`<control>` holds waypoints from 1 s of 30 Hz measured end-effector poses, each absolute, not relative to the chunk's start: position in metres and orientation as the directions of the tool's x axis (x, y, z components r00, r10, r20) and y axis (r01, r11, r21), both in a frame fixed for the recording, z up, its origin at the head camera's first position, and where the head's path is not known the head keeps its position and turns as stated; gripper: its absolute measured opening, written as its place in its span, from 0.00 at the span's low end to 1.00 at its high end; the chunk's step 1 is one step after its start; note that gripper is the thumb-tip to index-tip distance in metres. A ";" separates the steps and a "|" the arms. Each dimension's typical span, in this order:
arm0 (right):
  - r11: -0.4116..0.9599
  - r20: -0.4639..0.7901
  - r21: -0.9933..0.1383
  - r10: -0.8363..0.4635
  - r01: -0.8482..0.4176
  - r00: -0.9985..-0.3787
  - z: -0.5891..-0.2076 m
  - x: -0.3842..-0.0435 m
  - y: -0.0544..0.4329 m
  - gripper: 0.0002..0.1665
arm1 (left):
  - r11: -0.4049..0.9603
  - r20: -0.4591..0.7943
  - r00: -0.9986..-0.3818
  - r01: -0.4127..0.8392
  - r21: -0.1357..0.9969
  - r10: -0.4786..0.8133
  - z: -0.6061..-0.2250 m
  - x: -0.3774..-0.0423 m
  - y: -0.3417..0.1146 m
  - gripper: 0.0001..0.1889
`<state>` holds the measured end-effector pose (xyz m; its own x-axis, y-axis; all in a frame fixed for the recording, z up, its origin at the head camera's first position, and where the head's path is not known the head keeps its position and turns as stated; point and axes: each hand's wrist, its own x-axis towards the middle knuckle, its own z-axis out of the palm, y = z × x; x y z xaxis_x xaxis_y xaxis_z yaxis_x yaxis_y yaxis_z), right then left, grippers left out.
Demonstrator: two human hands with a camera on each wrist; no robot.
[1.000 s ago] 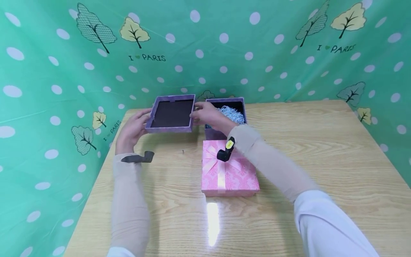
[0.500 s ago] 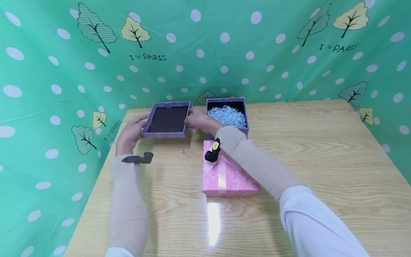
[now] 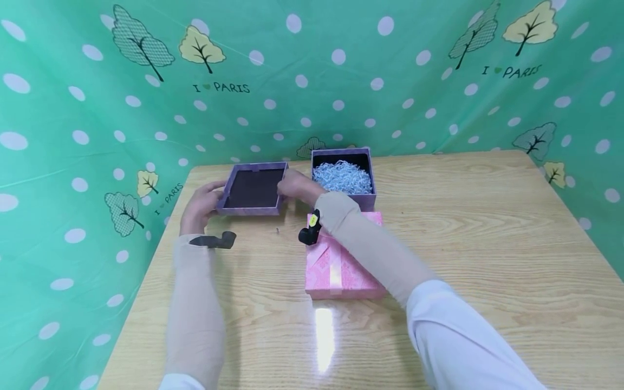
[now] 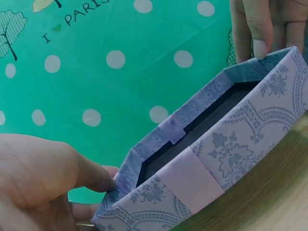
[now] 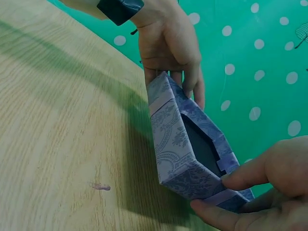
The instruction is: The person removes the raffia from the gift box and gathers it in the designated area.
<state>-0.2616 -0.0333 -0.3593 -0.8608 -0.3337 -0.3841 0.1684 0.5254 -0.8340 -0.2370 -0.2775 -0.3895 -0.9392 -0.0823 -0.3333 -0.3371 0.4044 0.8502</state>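
Note:
A purple patterned box lid (image 3: pixel 253 211) lies upturned between my hands at the back left in the head view, its dark inside facing up. My left hand (image 3: pixel 200 207) grips its left edge, thumb over the rim in the left wrist view. At the opposite edge my right hand (image 3: pixel 298 185) pinches the wall between thumb and fingers, as the right wrist view shows. The lid is close over the table, its shadow beneath it. Beside my right hand stands the open purple box (image 3: pixel 364 201), filled with blue shredded paper (image 3: pixel 343 177).
A pink gift box (image 3: pixel 324 279) with a ribbon sits in front of the purple box, under my right forearm. A tiny object (image 5: pixel 101 186) lies on the wooden table (image 3: pixel 487 244). Green dotted cloth (image 3: pixel 273 124) hangs behind.
Both hands have brought the lid down and slightly left, nearer the table. My right arm has swung left, uncovering more of the blue shredded paper.

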 end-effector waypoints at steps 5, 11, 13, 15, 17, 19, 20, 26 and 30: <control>0.590 -0.386 -0.796 -0.320 0.137 -0.865 -0.360 -0.265 -0.039 0.23 | 0.389 -0.350 -0.930 -0.365 0.846 -0.112 -0.392 -0.236 -0.277 0.26; 0.634 -0.425 -0.757 -0.295 0.157 -0.856 -0.368 -0.272 -0.043 0.31 | 0.385 -0.372 -0.917 -0.398 0.833 -0.143 -0.396 -0.235 -0.275 0.26; 0.654 -0.438 -0.739 -0.288 0.159 -0.852 -0.370 -0.274 -0.044 0.31 | 0.382 -0.373 -0.916 -0.400 0.833 -0.145 -0.398 -0.235 -0.275 0.27; 0.670 -0.454 -0.723 -0.281 0.166 -0.846 -0.372 -0.275 -0.045 0.30 | 0.372 -0.371 -0.916 -0.401 0.837 -0.151 -0.399 -0.235 -0.274 0.27; 0.686 -0.466 -0.709 -0.278 0.166 -0.840 -0.374 -0.275 -0.046 0.27 | 0.363 -0.372 -0.915 -0.403 0.840 -0.155 -0.401 -0.235 -0.274 0.27; 0.688 -0.475 -0.705 -0.277 0.173 -0.835 -0.375 -0.276 -0.047 0.27 | 0.349 -0.374 -0.914 -0.406 0.845 -0.159 -0.402 -0.235 -0.274 0.27; 0.689 -0.480 -0.703 -0.276 0.178 -0.833 -0.376 -0.275 -0.047 0.27 | 0.344 -0.375 -0.914 -0.406 0.846 -0.158 -0.404 -0.235 -0.275 0.27; 0.684 -0.494 -0.703 -0.274 0.194 -0.825 -0.380 -0.275 -0.049 0.26 | 0.322 -0.375 -0.913 -0.408 0.854 -0.162 -0.410 -0.237 -0.274 0.26; 0.685 -0.488 -0.706 -0.288 0.179 -0.824 -0.382 -0.275 -0.050 0.26 | 0.338 -0.350 -0.918 -0.394 0.855 -0.186 -0.413 -0.238 -0.273 0.26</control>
